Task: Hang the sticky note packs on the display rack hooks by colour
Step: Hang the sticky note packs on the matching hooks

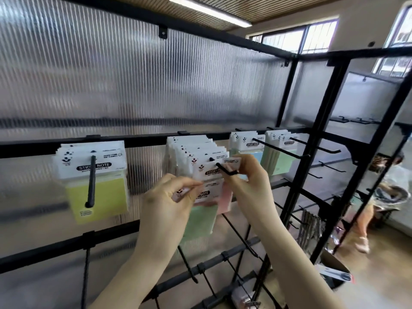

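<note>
The black display rack (pixel 296 139) is matt painted metal, its long peg hooks (pixel 91 181) the same dull black. Behind it stands a ribbed translucent plastic panel (pixel 133 85), glossy and streaked with light. The sticky note packs (pixel 98 175) are pastel paper blocks in clear shiny plastic sleeves with smooth white printed header cards. Overhead, the slatted ceiling (pixel 267 7) looks like wood.

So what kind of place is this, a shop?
Probably a stationery shop or a mock-up of one: a black display rack with peg hooks, sorted sticky note packs hanging by colour, and ribbed translucent backing panels.
</note>
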`<action>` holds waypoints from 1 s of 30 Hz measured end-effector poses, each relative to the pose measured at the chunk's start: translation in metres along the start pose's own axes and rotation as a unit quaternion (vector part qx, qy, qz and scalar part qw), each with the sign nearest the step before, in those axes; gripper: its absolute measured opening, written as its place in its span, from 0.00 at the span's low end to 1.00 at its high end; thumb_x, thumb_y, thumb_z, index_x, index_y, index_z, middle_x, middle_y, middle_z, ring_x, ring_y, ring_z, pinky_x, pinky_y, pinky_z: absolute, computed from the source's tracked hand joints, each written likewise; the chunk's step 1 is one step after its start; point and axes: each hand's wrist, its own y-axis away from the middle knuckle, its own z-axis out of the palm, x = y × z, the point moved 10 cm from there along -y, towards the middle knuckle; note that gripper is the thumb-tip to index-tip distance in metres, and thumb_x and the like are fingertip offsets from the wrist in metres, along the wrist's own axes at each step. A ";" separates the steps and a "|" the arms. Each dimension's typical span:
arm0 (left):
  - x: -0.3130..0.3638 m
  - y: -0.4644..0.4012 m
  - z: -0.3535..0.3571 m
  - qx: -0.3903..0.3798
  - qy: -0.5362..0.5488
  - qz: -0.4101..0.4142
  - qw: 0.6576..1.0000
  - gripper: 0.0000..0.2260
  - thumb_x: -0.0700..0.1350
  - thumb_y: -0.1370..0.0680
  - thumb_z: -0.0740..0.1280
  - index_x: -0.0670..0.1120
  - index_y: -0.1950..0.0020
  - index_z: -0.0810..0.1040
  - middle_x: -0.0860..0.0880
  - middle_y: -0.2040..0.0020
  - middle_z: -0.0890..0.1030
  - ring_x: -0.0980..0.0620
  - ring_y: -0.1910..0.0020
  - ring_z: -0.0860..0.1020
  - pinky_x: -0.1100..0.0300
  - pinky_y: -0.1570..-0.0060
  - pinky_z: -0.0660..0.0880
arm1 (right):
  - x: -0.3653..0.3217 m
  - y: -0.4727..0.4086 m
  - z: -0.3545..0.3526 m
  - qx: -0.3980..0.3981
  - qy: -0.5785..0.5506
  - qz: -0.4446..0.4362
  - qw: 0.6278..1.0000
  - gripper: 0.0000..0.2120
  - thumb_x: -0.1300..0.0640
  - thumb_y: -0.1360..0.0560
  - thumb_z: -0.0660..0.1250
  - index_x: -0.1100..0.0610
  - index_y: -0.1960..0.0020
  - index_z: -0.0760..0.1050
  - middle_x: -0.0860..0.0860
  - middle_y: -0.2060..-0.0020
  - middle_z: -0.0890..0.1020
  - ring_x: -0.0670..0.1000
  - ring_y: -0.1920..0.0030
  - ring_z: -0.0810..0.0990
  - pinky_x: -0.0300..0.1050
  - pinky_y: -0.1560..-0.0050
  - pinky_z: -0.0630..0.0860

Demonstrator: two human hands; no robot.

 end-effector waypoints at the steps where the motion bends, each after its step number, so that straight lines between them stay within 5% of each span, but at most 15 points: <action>1: -0.002 0.000 -0.001 0.000 -0.009 0.007 1.000 0.06 0.43 0.30 0.73 0.48 0.54 0.84 0.59 0.64 0.76 0.67 0.66 0.73 0.77 0.63 0.66 | 0.001 0.000 0.000 0.018 0.007 0.004 1.000 0.08 0.58 0.27 0.72 0.57 0.51 0.74 0.48 0.59 0.80 0.44 0.58 0.77 0.35 0.57 0.73; 6: -0.006 0.002 -0.004 -0.005 -0.046 0.045 0.998 0.07 0.47 0.29 0.71 0.52 0.52 0.83 0.57 0.65 0.74 0.61 0.69 0.71 0.72 0.69 0.65 | 0.009 0.002 0.003 0.055 -0.001 0.033 0.998 0.17 0.55 0.29 0.73 0.54 0.44 0.71 0.44 0.54 0.78 0.33 0.58 0.75 0.26 0.58 0.71; 13: 0.020 0.022 0.007 0.000 -0.153 0.155 0.976 0.04 0.41 0.28 0.71 0.43 0.55 0.85 0.51 0.63 0.75 0.52 0.65 0.76 0.58 0.67 0.76 | 0.026 0.006 -0.003 0.053 0.020 0.039 0.998 0.14 0.54 0.27 0.71 0.52 0.45 0.71 0.44 0.51 0.78 0.38 0.53 0.76 0.26 0.57 0.71; 18: 0.037 0.029 0.034 -0.041 -0.134 0.176 0.974 0.10 0.48 0.25 0.65 0.44 0.54 0.84 0.53 0.61 0.75 0.55 0.65 0.76 0.59 0.68 0.76 | 0.035 0.008 -0.021 0.038 -0.011 0.023 0.999 0.03 0.57 0.21 0.63 0.52 0.49 0.73 0.45 0.55 0.80 0.42 0.55 0.79 0.37 0.55 0.75; 20: 0.043 0.031 0.052 -0.057 -0.122 0.178 0.975 0.09 0.48 0.25 0.67 0.45 0.54 0.84 0.54 0.61 0.74 0.59 0.66 0.73 0.66 0.66 0.74 | 0.037 0.009 -0.038 0.043 -0.061 0.010 0.997 0.06 0.58 0.20 0.60 0.52 0.52 0.75 0.46 0.60 0.81 0.47 0.58 0.80 0.41 0.56 0.77; 24: 0.053 0.032 0.098 -0.064 -0.084 0.163 0.981 0.05 0.44 0.28 0.70 0.46 0.54 0.84 0.55 0.62 0.74 0.65 0.68 0.70 0.76 0.63 0.66 | 0.037 0.013 -0.080 0.037 -0.135 -0.040 0.989 0.15 0.52 0.20 0.56 0.58 0.57 0.77 0.52 0.66 0.80 0.47 0.64 0.79 0.36 0.62 0.75; 30: 0.064 0.021 0.184 -0.059 -0.009 0.119 0.991 0.05 0.44 0.28 0.69 0.52 0.55 0.82 0.57 0.60 0.76 0.60 0.61 0.78 0.69 0.60 0.75 | 0.060 0.001 -0.137 -0.043 -0.075 -0.086 0.993 0.16 0.47 0.25 0.61 0.59 0.59 0.77 0.48 0.67 0.79 0.44 0.66 0.77 0.32 0.65 0.71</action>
